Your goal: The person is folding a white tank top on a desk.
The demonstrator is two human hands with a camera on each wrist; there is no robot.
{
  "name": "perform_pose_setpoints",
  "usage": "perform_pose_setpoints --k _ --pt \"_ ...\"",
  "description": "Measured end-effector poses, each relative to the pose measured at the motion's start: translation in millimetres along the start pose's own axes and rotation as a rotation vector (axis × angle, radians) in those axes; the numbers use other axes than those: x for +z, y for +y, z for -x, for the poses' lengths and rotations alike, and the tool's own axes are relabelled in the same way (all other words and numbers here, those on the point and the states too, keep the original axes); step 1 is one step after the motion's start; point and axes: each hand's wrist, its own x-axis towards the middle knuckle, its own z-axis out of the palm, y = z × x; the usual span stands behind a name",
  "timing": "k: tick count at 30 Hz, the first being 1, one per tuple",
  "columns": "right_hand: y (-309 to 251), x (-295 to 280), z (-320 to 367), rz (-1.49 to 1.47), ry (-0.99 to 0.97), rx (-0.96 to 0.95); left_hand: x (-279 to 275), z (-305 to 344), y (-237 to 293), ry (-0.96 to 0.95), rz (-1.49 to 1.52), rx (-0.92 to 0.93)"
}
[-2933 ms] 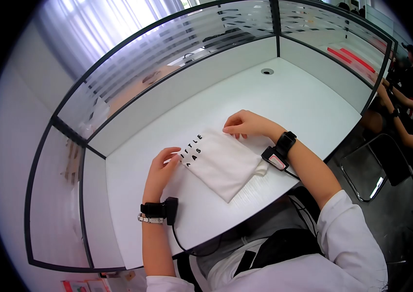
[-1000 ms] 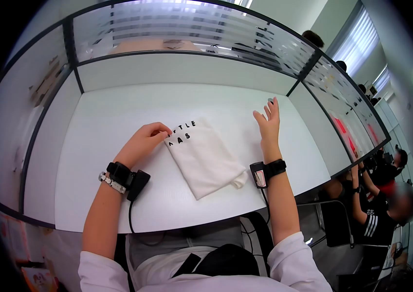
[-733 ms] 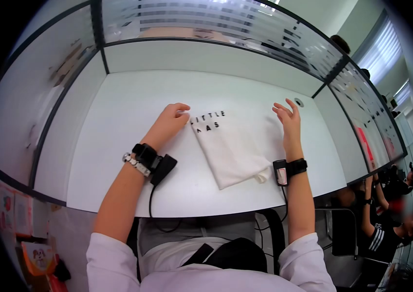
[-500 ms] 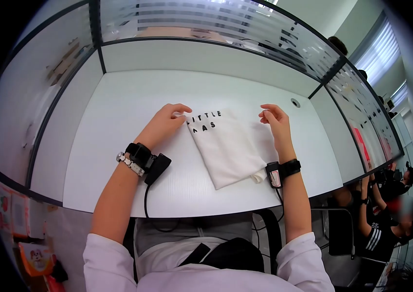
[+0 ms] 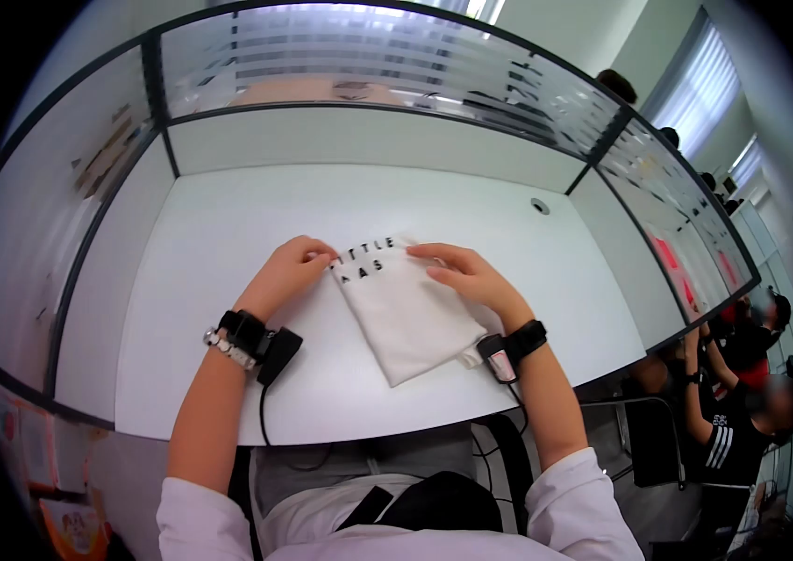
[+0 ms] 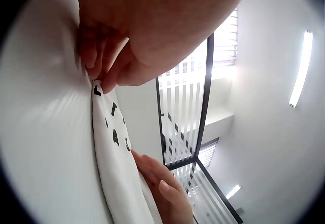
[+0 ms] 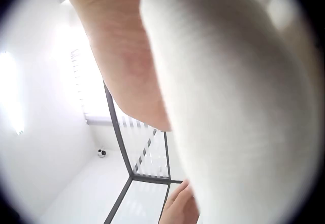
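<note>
Cloth [image 5: 406, 313] folded flat on bench [image 5: 228, 215], between left hand [image 5: 286, 273] and right hand [image 5: 464, 273].
Pinches lettered corner in left fingertips, probably to anchor the fold; presses right fingers, straight and relaxed, onto the upper edge, probably to flatten the layers; leaves a loose end just beside the right wrist.

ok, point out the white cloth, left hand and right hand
white cloth [image 5: 406, 313], head view, bare middle.
left hand [image 5: 289, 273], head view, back of hand.
right hand [image 5: 466, 271], head view, back of hand.
</note>
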Motion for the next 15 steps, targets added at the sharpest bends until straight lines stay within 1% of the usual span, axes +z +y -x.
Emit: perform_pose_setpoints --k 1,2,3,5,7,9,10,11,13,14,15 --pt "-4 0 2 0.098 0.036 -0.028 2 0 -2 0.015 0.008 -0.028" --pt "-8 -4 9 0.120 0.076 -0.009 8 -9 -18 0.042 0.068 0.012" --pt "-7 2 7 0.114 0.093 -0.004 6 -10 -20 0.021 0.070 0.002" --pt "-8 6 5 0.141 0.082 -0.043 3 -10 -29 0.045 0.058 0.021" --pt "-5 8 3 0.120 0.082 -0.036 2 -9 -29 0.065 0.067 0.002" --pt "3 6 2 0.157 0.112 -0.039 3 -9 -25 0.016 -0.104 0.062" --pt "7 5 1 0.174 0.122 -0.065 4 -6 -21 0.024 -0.142 0.052" --pt "10 3 0 0.250 0.135 -0.101 4 -3 -18 0.064 -0.151 0.048" --pt "8 2 1 0.268 0.183 -0.045 4 2 -10 0.097 -0.195 0.014" --pt "15 2 -2 0.347 0.278 -0.094 1 3 -6 0.027 -0.260 -0.028" --pt "16 2 -2 0.348 0.289 -0.117 2 5 -3 0.040 -0.262 -0.033"
